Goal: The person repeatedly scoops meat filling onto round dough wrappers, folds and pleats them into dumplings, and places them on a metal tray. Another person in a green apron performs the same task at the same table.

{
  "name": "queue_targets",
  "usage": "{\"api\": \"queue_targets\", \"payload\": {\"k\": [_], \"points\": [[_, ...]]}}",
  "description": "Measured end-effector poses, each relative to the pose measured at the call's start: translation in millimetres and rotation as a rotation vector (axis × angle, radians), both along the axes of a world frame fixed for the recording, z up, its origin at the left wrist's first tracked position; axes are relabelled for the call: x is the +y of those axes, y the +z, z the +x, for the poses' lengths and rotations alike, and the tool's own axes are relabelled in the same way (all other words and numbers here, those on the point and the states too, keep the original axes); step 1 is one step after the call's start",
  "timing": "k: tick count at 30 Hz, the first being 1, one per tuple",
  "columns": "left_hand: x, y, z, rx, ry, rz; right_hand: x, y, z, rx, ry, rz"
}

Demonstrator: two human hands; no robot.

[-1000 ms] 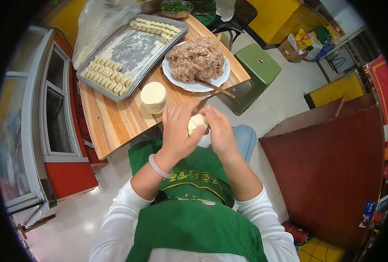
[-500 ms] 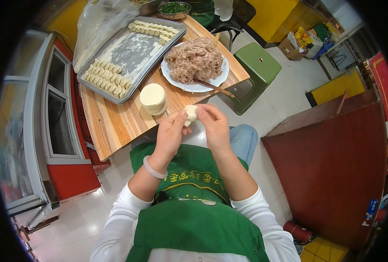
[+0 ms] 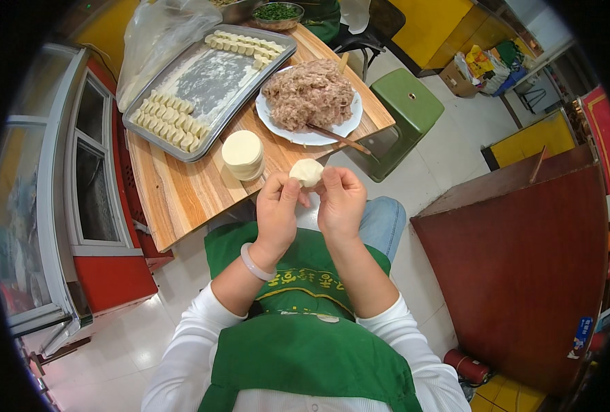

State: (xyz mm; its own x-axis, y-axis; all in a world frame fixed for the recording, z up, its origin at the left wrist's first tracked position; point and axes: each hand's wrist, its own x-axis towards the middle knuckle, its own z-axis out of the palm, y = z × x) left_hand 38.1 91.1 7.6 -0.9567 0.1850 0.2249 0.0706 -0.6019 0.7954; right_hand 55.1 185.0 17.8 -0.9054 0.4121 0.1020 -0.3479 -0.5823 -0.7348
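Note:
A pale, rounded dumpling (image 3: 307, 172) is pinched between my two hands, just off the near edge of the wooden table (image 3: 181, 199). My left hand (image 3: 277, 206) grips its left side with thumb and fingers, and my right hand (image 3: 342, 199) grips its right side. Beyond them stands a stack of round dough wrappers (image 3: 243, 155). A white plate (image 3: 351, 126) bears a mound of minced meat filling (image 3: 308, 95), with a brown stick-like utensil (image 3: 339, 139) resting in it. Rows of folded dumplings (image 3: 167, 122) lie on a floured metal tray (image 3: 202, 79).
A bowl of chopped greens (image 3: 277, 14) stands at the table's far end, near a clear plastic bag (image 3: 157, 41). To the right is a green stool (image 3: 408, 103), and farther right a dark red counter (image 3: 518, 261). A glass-fronted cabinet (image 3: 99, 178) stands at left.
My hands have come closer together, the left shifting right. The dumpling has turned and now shows a rounder, fuller face above my fingertips.

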Motion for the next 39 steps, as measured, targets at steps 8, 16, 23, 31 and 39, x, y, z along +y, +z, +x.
{"api": "queue_targets", "payload": {"k": [8, 16, 23, 31, 39], "points": [[-22, 12, -16, 0.087, -0.148, -0.184, 9, 7, 7, -0.078, 0.049, 0.244], [-37, 29, -24, 0.018, -0.248, -0.458, 9, 16, 11, -0.078, 0.063, 0.375], [-34, 18, -24, 0.065, -0.297, -0.267, 12, -2, 10, -0.045, 0.011, 0.374], [-41, 6, -20, -0.217, -0.583, -0.086, 20, 10, 7, -0.195, 0.23, 0.272], [-39, 9, -19, -0.173, -0.586, -0.208, 35, 7, 9, -0.12, 0.206, 0.737]]}}
